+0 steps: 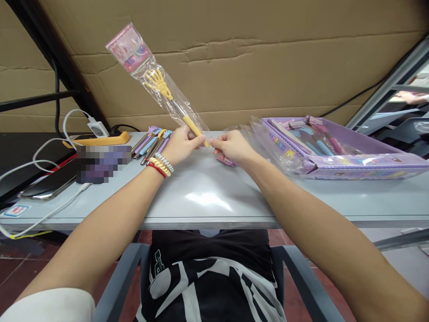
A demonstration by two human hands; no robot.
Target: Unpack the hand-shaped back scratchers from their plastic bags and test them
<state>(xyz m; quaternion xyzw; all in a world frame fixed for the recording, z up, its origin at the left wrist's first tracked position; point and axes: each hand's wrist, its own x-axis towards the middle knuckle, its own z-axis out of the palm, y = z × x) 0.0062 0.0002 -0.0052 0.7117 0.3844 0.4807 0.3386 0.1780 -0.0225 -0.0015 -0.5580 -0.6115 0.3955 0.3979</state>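
A yellow hand-shaped back scratcher (159, 84) with a metal rod lies inside a clear plastic bag (189, 105) topped by a pink printed card (129, 48). My left hand (184, 145) is closed around its lower end, holding it tilted up to the left above the table. Close beside it, my right hand (231, 145) pinches at the bag's bottom end, by the handle tip. Under my right hand lies a small pink printed card (227, 161), partly covered. Left of my left wrist is a bunch of unbagged back scratchers (149, 145) in purple, blue and yellow.
A purple display box (368, 166) with bagged back scratchers stands at the right, with clear bags (259, 138) against its left side. At the left are a phone (50, 181), a yellow power strip (114, 138) and white cables. Cardboard (254, 80) walls the back.
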